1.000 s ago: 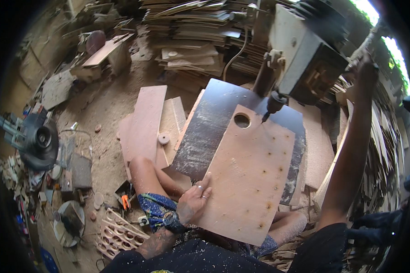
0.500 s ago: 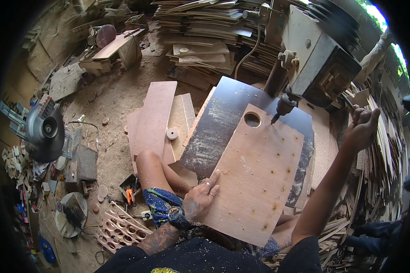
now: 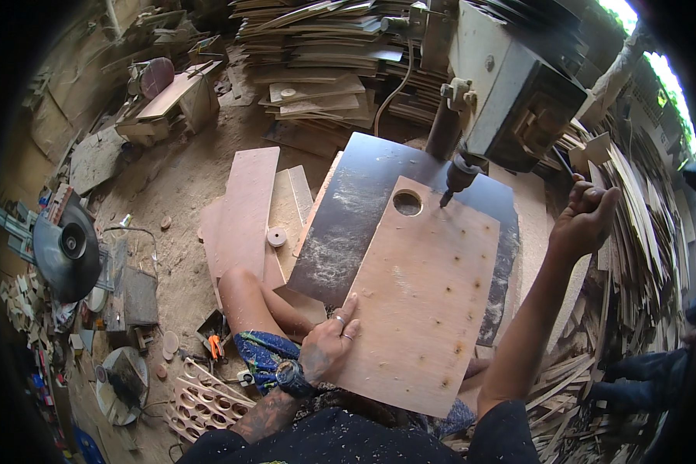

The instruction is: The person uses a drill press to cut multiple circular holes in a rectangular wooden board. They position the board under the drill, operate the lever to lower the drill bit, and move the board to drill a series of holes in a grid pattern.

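Observation:
A plywood board [image 3: 421, 309] with one round hole [image 3: 407, 203] near its far end and several small dark marks lies on the dark table plate [image 3: 329, 255]. My left hand [image 3: 330, 342] grips the board's near left edge, thumb and fingers on top. Over the far end hangs the drill press's chuck [image 3: 462, 173], its bit's tip [image 3: 444, 203] just right of the hole; whether the tip touches the wood I cannot tell. My raised right hand [image 3: 589, 216] is closed around the end of the press's lever [image 3: 563, 161], at the right.
The press head [image 3: 499, 97] rises at the far right. Planks [image 3: 247, 201] and a wooden disc [image 3: 277, 237] lie left of the table. A fan [image 3: 69, 246] stands far left, near a board full of round holes [image 3: 201, 398]. Stacked sheets [image 3: 317, 54] stand behind; thin offcuts [image 3: 642, 232] crowd the right.
The whole view has shifted, so the table, board and press appear farther left. Both hands keep their holds, and the bit stays beside the hole.

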A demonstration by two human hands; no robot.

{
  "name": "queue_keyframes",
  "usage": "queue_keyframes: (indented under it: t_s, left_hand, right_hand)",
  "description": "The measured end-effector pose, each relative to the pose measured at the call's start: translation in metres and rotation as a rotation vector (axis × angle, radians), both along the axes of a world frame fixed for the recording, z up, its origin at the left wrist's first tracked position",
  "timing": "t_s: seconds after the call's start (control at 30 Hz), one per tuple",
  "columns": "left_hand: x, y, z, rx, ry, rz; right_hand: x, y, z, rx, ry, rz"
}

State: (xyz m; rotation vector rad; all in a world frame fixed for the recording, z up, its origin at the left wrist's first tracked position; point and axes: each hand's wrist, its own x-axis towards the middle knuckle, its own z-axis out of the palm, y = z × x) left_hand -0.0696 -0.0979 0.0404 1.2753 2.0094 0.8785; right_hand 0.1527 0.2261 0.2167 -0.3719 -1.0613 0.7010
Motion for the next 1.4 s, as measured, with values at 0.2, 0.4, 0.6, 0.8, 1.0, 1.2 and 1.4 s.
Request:
queue_keyframes:
  t_s: [0.2, 0.4, 0.6, 0.8, 1.0, 1.2, 1.4]
  left_hand:
    - [0.0, 0.003, 0.002, -0.043, 0.01, 0.0]
    - [0.001, 0.003, 0.005, -0.032, -0.005, 0.007]
    - [0.002, 0.003, 0.003, -0.007, 0.001, 0.004]
    - [0.002, 0.003, 0.001, -0.017, 0.007, 0.006]
    - [0.003, 0.003, 0.003, -0.034, -0.011, 0.005]
    - [0.004, 0.002, 0.003, -0.04, -0.007, 0.007]
    - [0.004, 0.002, 0.002, -0.015, 0.02, 0.006]
  right_hand:
    - [-0.002, -0.001, -0.013, 0.011, 0.039, 0.017]
    - [-0.003, -0.004, -0.02, 0.006, 0.066, -0.006]
    - [-0.003, -0.005, -0.027, 0.009, 0.075, 0.022]
    - [0.0, -0.004, -0.037, 0.018, 0.041, 0.014]
    - [0.009, 0.002, -0.05, 0.047, -0.059, -0.004]
    - [0.013, 0.005, -0.064, 0.078, -0.155, -0.056]
    - [0.009, -0.007, -0.071, -0.026, -0.003, 0.017]
